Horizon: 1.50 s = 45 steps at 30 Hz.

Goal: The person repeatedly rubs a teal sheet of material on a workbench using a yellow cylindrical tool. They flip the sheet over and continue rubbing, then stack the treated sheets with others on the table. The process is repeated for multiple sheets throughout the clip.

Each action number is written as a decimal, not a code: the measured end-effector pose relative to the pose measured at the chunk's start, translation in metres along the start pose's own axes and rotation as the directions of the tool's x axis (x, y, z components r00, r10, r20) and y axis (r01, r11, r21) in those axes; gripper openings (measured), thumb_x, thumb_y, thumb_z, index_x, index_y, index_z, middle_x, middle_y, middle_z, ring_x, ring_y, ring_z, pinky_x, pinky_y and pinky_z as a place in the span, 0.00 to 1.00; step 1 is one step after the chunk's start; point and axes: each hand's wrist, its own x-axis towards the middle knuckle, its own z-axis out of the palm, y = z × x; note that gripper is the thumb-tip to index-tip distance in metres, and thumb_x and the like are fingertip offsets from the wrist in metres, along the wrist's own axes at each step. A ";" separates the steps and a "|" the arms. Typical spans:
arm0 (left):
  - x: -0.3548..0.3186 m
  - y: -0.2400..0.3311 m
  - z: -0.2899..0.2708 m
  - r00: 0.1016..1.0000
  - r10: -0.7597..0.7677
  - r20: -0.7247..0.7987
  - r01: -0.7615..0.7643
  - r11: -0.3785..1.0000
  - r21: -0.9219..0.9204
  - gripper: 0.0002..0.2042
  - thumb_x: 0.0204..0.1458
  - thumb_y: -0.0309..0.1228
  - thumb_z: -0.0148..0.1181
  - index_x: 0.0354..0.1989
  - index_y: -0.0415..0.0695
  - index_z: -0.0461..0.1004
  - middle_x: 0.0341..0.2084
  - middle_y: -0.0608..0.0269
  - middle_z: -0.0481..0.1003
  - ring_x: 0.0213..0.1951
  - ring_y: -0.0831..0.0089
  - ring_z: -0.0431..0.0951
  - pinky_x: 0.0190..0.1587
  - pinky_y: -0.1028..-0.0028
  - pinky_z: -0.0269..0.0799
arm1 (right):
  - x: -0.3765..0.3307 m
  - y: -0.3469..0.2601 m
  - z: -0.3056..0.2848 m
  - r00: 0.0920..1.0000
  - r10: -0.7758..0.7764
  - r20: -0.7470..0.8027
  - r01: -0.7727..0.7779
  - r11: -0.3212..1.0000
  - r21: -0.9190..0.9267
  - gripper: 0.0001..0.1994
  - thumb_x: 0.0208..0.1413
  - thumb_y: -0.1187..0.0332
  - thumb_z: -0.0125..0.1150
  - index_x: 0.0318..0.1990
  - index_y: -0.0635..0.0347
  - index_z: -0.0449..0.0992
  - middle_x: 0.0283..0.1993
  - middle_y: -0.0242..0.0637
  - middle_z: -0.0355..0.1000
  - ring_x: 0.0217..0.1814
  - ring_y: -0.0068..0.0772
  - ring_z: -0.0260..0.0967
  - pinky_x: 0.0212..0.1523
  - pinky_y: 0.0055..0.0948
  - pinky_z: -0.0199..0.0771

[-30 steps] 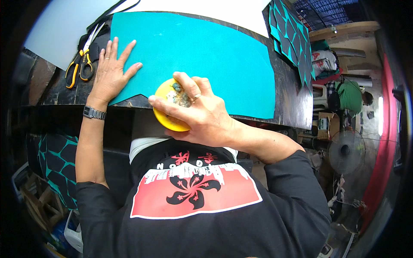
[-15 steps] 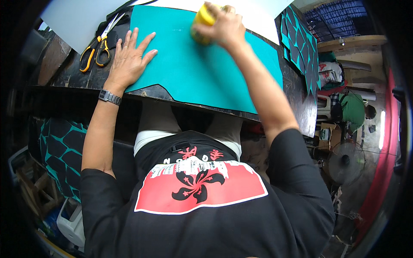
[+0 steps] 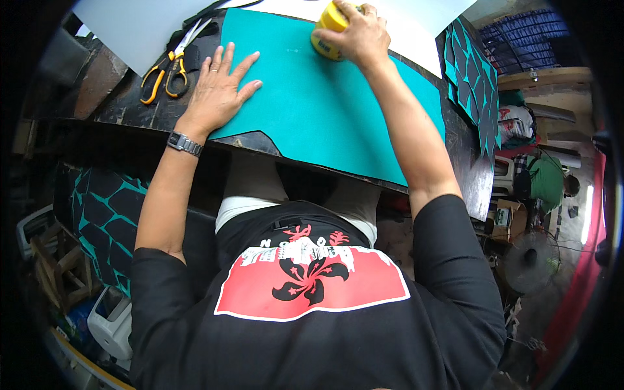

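Note:
A sheet of teal material [image 3: 338, 123] lies flat on the dark worktable, its near edge cut at an angle. My left hand [image 3: 223, 88] rests palm down on its left part, fingers spread. Near the sheet's far edge, my right hand [image 3: 363, 36] grips a yellow cylindrical container [image 3: 327, 44], its lower end against the teal surface. What is under the container is hidden. Just left of my left hand lies a pair of scissors [image 3: 170, 71] with orange and black handles, blades pointing away from me.
White sheets [image 3: 409, 26] lie beyond the teal piece. Dark panels with teal lines [image 3: 474, 84] hang over the table's right end; a similar piece [image 3: 107, 214] sits below left. At right stand a fan [image 3: 530, 263] and a person in green [image 3: 546, 181].
The yellow container, blurred before, now shows sharply, with my right hand still around it. The whole view has shifted slightly. My left hand stays flat on the sheet.

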 end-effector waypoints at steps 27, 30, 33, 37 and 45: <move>0.013 0.027 0.012 0.994 -0.085 0.072 0.084 0.996 0.023 0.29 0.70 0.48 0.42 0.77 0.54 0.53 0.75 0.43 0.50 0.76 0.46 0.46 0.75 0.48 0.43 | 0.005 0.055 -0.022 0.979 0.171 0.113 -0.190 0.963 0.190 0.42 0.45 0.55 0.77 0.71 0.48 0.66 0.61 0.59 0.71 0.63 0.56 0.70 0.65 0.51 0.70; 0.014 0.012 0.011 0.999 -0.020 0.045 0.019 1.000 0.017 0.26 0.69 0.47 0.45 0.75 0.60 0.58 0.74 0.50 0.55 0.74 0.49 0.53 0.73 0.50 0.52 | -0.038 0.016 -0.033 0.993 -0.110 -0.040 0.093 0.951 -0.295 0.40 0.42 0.37 0.75 0.66 0.29 0.73 0.60 0.58 0.72 0.55 0.61 0.75 0.52 0.50 0.80; 0.017 -0.014 0.005 0.997 0.076 -0.009 -0.076 0.995 -0.071 0.22 0.68 0.48 0.48 0.69 0.66 0.68 0.70 0.58 0.64 0.68 0.55 0.62 0.68 0.52 0.60 | -0.104 -0.059 -0.043 0.952 -0.308 0.000 0.304 0.941 -0.148 0.41 0.38 0.42 0.79 0.65 0.29 0.74 0.62 0.56 0.68 0.57 0.57 0.71 0.52 0.49 0.80; 0.030 -0.039 0.004 0.970 0.232 -0.077 -0.235 0.971 -0.034 0.26 0.54 0.41 0.63 0.64 0.68 0.73 0.66 0.64 0.66 0.60 0.55 0.67 0.66 0.60 0.66 | -0.127 -0.140 -0.036 0.898 -0.437 0.045 0.426 0.892 0.151 0.40 0.36 0.50 0.82 0.64 0.24 0.73 0.66 0.51 0.63 0.55 0.54 0.68 0.49 0.45 0.81; 0.029 -0.047 0.016 0.997 0.059 -0.040 -0.061 0.998 -0.035 0.34 0.56 0.65 0.55 0.69 0.67 0.68 0.70 0.66 0.64 0.73 0.62 0.58 0.74 0.55 0.47 | -0.150 -0.074 -0.084 0.927 -0.362 0.102 0.359 0.932 0.047 0.43 0.37 0.56 0.82 0.67 0.23 0.70 0.66 0.56 0.63 0.60 0.62 0.67 0.52 0.51 0.81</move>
